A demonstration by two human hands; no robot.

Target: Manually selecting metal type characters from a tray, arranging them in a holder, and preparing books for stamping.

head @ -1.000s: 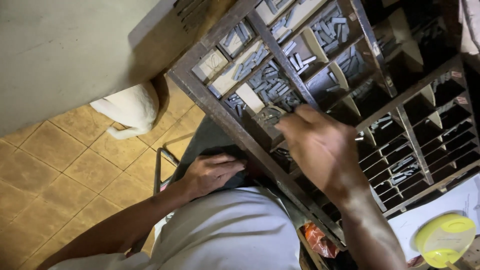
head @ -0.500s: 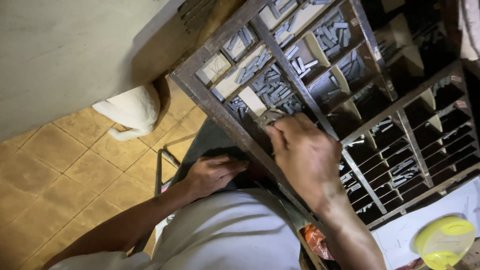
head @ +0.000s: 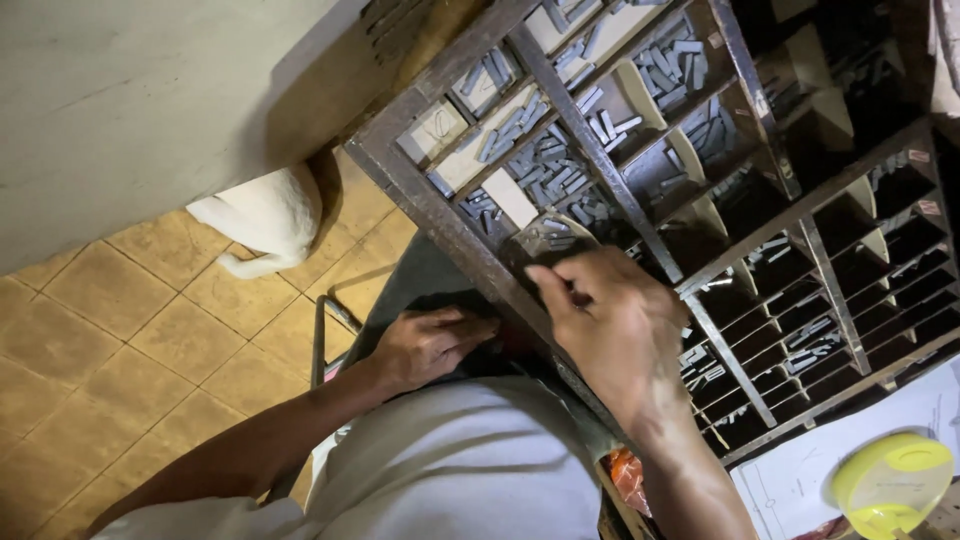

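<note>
Right hand [head: 620, 325] has dropped to the type case's [head: 420, 190] near edge, fingers pinched on metal sorts [head: 550, 232]; left hand [head: 430, 345] curled beneath, contents unclear.

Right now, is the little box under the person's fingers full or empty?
Not empty. Small grey metal pieces lie in the compartment of the wooden tray where the right hand reaches; how full, the hand hides.
</note>
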